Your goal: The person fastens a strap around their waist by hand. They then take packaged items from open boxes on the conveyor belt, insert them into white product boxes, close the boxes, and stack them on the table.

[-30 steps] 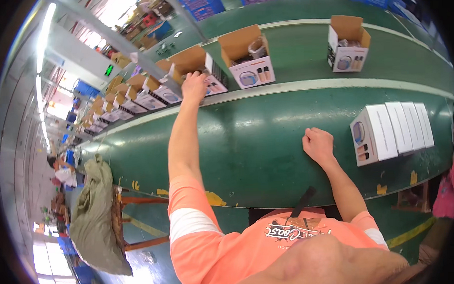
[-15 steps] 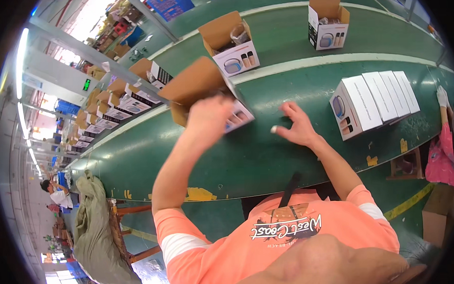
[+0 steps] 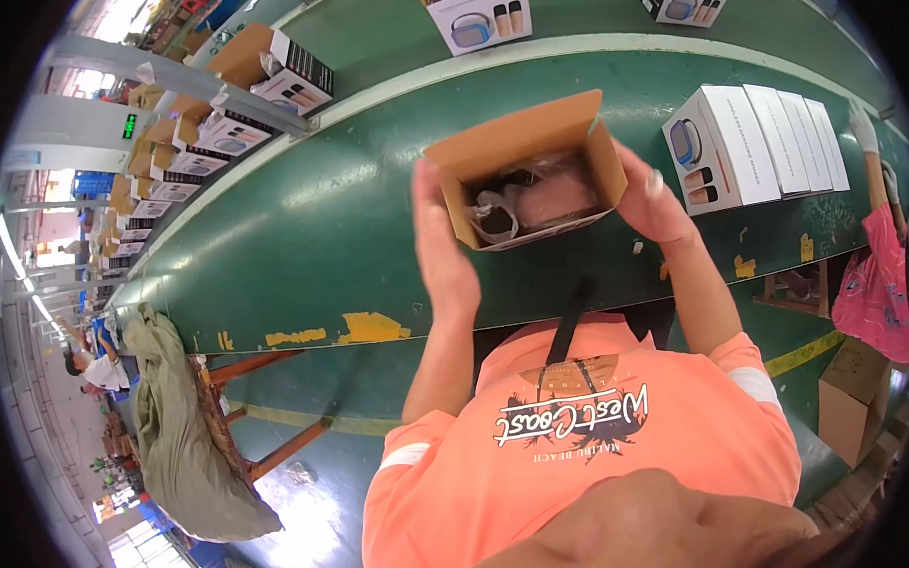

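Note:
An open printed carton (image 3: 514,130) stands at the table's near middle, its brown flap raised at the far side. Inside it lie plastic-wrapped items (image 3: 552,195): a pinkish-brown one at the right, and a dark one in a transparent bag at the left. My left hand (image 3: 443,246) presses along the carton's left side, fingers stretched up its wall. Against the right side rests my right hand (image 3: 656,202), with a white wrap on one fingertip. Between them both hands hold the carton; some fingers are hidden behind it.
A row of closed white boxes (image 3: 760,148) stands on the green table (image 3: 323,254) at my right. Beyond the pale rail are open cartons (image 3: 480,21), with more lined up at far left. A co-worker's gloved hand (image 3: 863,128) is at far right. Green cloth (image 3: 185,444) drapes a wooden seat.
The open carton has moved right and toward me and turned, so its contents now show. My left hand has left its top for the left side; my right hand has come onto the right side.

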A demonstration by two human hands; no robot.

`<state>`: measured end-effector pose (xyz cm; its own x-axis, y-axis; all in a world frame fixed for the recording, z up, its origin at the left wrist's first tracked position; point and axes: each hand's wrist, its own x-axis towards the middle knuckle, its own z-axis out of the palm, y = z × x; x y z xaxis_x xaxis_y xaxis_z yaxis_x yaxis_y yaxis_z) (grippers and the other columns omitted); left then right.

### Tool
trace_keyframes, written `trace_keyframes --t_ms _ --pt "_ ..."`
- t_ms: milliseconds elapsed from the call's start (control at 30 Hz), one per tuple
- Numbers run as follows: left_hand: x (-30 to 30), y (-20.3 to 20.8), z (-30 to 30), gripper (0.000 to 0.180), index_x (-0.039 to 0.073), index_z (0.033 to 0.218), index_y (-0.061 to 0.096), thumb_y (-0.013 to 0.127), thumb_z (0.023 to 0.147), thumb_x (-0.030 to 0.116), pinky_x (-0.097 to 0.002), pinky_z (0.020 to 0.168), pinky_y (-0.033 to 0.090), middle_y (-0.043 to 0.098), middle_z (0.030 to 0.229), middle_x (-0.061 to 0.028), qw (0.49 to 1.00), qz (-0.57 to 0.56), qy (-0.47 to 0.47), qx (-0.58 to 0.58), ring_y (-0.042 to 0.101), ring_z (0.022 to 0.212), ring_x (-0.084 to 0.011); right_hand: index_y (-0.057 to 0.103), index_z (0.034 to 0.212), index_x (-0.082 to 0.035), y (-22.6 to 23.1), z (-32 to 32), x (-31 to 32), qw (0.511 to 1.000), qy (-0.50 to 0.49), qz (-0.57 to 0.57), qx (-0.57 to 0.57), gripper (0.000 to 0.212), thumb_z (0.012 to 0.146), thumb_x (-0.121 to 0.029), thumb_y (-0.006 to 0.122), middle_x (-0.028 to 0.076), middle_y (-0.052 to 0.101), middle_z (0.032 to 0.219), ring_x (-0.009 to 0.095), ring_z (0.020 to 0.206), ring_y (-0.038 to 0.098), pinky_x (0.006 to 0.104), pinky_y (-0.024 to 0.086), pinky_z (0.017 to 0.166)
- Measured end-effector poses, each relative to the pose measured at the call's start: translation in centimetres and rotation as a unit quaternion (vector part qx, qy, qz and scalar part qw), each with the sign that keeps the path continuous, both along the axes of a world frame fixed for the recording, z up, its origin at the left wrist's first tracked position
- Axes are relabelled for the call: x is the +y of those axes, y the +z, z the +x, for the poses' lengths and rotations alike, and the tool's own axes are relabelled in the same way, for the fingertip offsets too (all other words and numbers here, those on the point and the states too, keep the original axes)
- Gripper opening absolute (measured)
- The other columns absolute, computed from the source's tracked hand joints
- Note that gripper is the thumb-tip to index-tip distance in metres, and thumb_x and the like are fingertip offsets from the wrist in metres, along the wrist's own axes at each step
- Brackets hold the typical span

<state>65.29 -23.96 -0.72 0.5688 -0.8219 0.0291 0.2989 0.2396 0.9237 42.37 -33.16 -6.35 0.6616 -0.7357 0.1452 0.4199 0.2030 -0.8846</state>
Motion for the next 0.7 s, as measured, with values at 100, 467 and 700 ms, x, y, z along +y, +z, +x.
trace_keyframes --t_ms 100,467,700 --pt "0.2 -5.0 1.4 0.044 0.003 0.151 0.041 0.04 0.108 0.015 -0.0313 0.108 0.039 0.053 0.143 -0.0068 0.988 0.042 -0.053 0.137 0.052 0.125 -0.017 0.025 0.159 -0.001 0.3 2.4 1.1 0.987 -0.124 0.064 0.077 0.099 0.09 -0.059 0.067 0.01 0.035 0.161 0.024 0.15 0.031 0.0406 0.025 0.122" --pt "-0.2 -4.4 2.9 0.036 0.012 0.118 0.06 0.073 0.085 0.009 -0.0319 0.103 0.04 0.042 0.148 -0.0136 0.977 -0.136 -0.142 -0.079 0.051 0.124 -0.0214 0.038 0.156 -0.026 2.7 4.6 0.7 0.895 -0.155 -0.418 0.027 0.069 0.094 -0.008 0.061 0.014 0.056 0.137 0.039 0.13 0.048 0.0508 0.039 0.108" --pt "1.0 -0.9 8.2 0.076 0.012 0.131 0.057 0.092 0.066 0.029 -0.0466 0.114 0.038 0.039 0.155 -0.0188 0.847 -0.098 -0.217 -0.475 0.042 0.141 -0.0386 0.057 0.126 -0.014 5.6 4.0 1.8 0.814 -0.104 -0.511 0.255 0.057 0.078 -0.037 0.078 0.019 0.049 0.14 0.047 0.137 0.037 0.056 0.032 0.111"
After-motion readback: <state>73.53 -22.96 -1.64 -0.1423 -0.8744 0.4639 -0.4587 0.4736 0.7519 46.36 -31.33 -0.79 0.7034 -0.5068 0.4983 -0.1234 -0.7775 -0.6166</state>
